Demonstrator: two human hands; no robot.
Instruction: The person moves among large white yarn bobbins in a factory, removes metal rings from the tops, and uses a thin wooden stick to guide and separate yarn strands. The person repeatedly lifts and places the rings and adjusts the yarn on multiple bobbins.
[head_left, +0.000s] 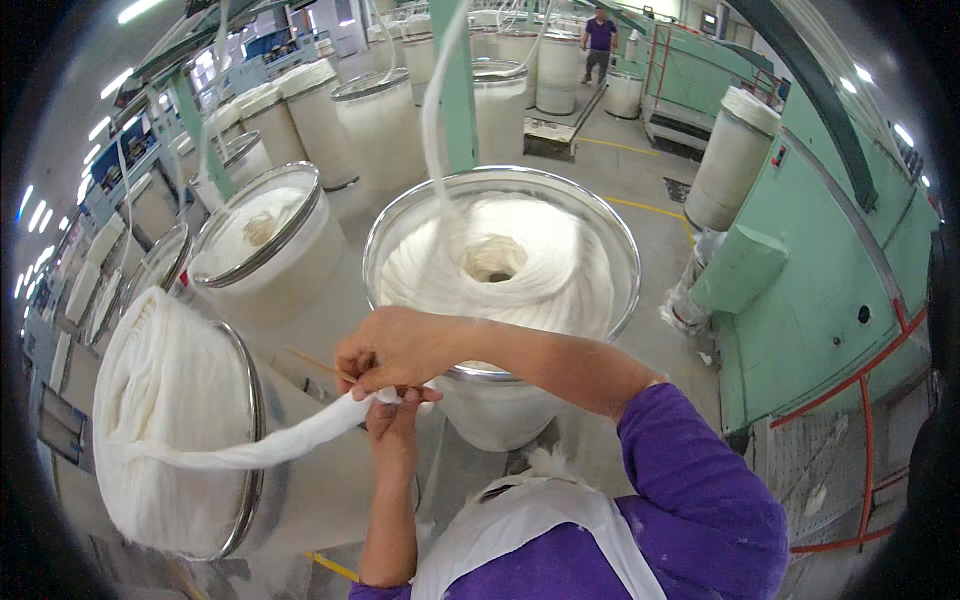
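My hands meet in front of me over the near side of a large round can (634, 290) with coiled white sliver inside. My left hand (393, 420) pinches the end of a thick white fibre sliver (290, 443). From there the sliver runs left to a full can (250, 430) whose coils bulge over its metal rim. Crossing over from the right, my right hand (385, 350) is closed at the same sliver end, its fingers curled. A thin wooden stick (318, 363) sticks out leftward from that hand. Both sets of fingertips partly hide the sliver's end.
Another open can (310, 215) of sliver stands at the left, with more cans behind. A strand (432, 110) hangs down into the middle can beside a green post (458, 90). Green machinery (790, 280) with a red rail (868, 440) lines the right. A person (600, 45) stands far back.
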